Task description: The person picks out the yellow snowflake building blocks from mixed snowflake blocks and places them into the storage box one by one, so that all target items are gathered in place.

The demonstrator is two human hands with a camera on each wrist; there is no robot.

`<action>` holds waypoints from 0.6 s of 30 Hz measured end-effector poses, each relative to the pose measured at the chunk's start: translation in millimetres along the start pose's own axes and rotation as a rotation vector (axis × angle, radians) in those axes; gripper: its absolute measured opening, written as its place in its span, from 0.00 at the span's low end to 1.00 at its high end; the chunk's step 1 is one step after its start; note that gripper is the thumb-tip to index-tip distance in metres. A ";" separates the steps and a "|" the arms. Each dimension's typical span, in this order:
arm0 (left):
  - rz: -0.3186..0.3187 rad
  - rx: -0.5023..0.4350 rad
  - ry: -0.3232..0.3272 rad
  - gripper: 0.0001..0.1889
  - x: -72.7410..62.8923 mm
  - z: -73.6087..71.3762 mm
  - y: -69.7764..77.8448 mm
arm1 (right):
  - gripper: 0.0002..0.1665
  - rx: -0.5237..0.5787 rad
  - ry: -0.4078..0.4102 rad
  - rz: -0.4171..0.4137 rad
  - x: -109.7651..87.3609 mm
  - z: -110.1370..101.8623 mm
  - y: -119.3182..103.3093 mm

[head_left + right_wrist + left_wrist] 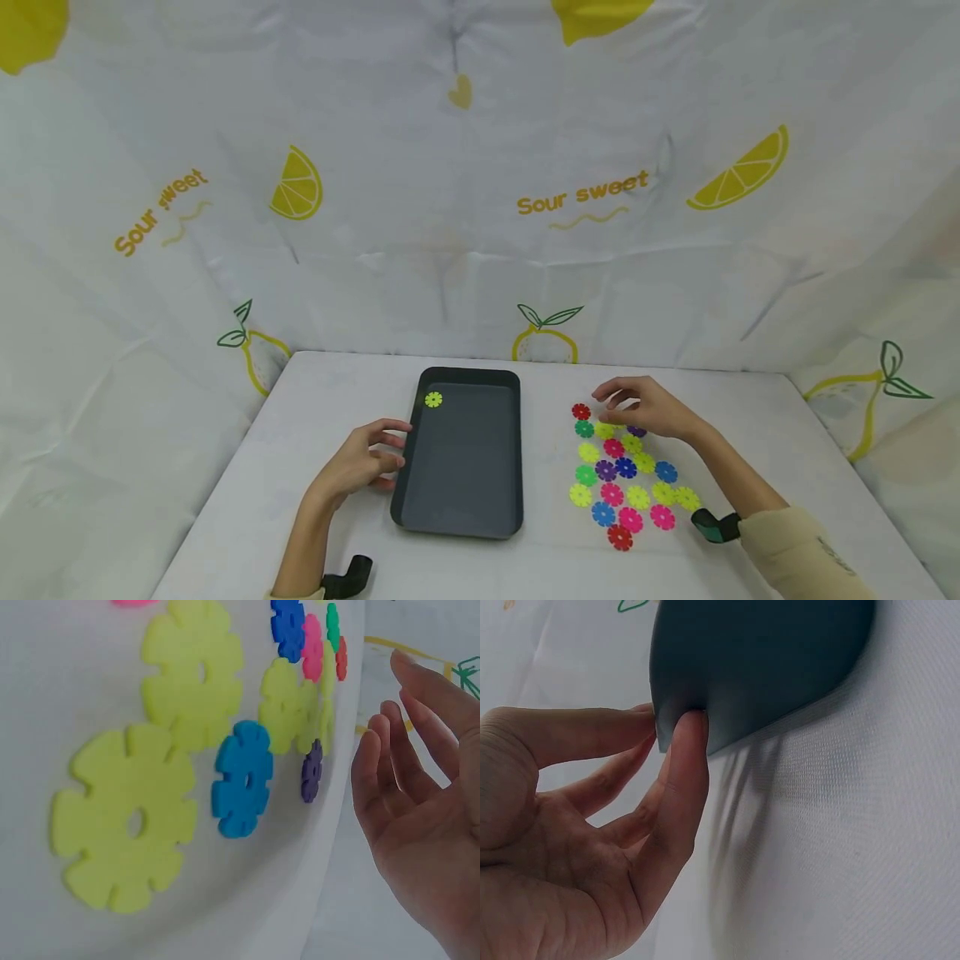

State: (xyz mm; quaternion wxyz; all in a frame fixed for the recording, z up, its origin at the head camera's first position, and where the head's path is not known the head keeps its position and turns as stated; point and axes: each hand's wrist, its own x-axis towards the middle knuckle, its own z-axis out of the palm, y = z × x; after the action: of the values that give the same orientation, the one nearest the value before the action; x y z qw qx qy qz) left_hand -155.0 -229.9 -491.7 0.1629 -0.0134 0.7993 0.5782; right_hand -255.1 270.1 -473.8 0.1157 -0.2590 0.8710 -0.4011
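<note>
A dark grey rectangular tray (459, 467) lies on the table, one yellow notched plastic disc (433, 400) in its far left corner. My left hand (367, 458) holds the tray's left side; in the left wrist view, fingers (688, 757) lie on both sides of its rim. To the right, my right hand (647, 406) hovers over the far end of a spread of flower-shaped building discs (612, 494). Its fingers are loosely bent with nothing between them. Under that hand, a purple disc (311, 771) and a blue disc (242, 780) show in the right wrist view.
The discs are yellow, red, pink, green, blue and purple, lying flat, some overlapping. A white cloth covers the table (262, 467). Behind it hangs a white curtain (420, 208) with lemon prints. Black wrist mounts (348, 577) are on both forearms.
</note>
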 end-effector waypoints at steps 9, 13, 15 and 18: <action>-0.003 0.003 0.001 0.31 0.6 1.0 -0.1 | 0.24 -0.029 -0.007 0.091 -9.0 -6.8 36.4; -0.002 0.003 0.004 0.32 0.7 1.4 0.1 | 0.24 -0.033 -0.019 0.096 -8.5 -7.8 45.2; 0.000 0.001 0.006 0.31 0.4 1.5 0.5 | 0.25 -0.033 -0.022 0.100 -7.7 -7.7 47.8; -0.001 0.001 0.009 0.31 -0.2 1.4 0.9 | 0.25 -0.026 -0.021 0.109 -6.9 -7.2 49.6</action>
State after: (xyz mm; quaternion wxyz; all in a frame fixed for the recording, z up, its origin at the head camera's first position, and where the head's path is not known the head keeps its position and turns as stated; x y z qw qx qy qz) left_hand -154.7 -228.4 -491.1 0.1596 -0.0163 0.8004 0.5776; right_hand -270.0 305.5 -506.8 0.1430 -0.2168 0.8877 -0.3802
